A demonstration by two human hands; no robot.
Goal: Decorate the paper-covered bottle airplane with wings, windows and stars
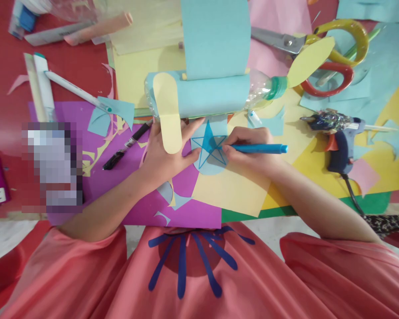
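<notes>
My right hand point(248, 148) is closed round a blue marker point(262, 149), its tip resting on a light blue paper circle point(208, 159) that bears a drawn blue star. My left hand point(168, 157) lies flat with fingers spread, pressing the left side of that circle down. Just beyond both hands lies a plastic bottle plane point(216, 95) wrapped in light blue paper, with a yellow tail piece, a green cap and a yellow propeller point(310, 60).
Coloured paper sheets and scraps cover the red table point(6, 79). A black pen point(126, 146) and a white pen point(76, 91) lie to the left. Scissors point(319, 48) and a blue glue gun point(339, 139) with its cord lie to the right.
</notes>
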